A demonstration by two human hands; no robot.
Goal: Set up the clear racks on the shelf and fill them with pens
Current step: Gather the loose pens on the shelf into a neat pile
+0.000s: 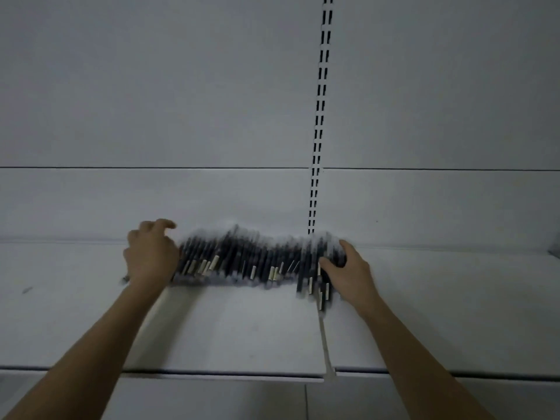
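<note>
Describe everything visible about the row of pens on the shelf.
The pens form a long, blurred row of dark barrels with pale labels or clips, packed side by side near the back of the white shelf. The left hand touches one end, the right hand the other. A few pens at the right end stick out forward.

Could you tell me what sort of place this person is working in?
Probably a shop or stockroom aisle. A slotted upright runs down the plain back panel, the white shelf is retail-style, and both hands gather a bulk pile of pens.
</note>
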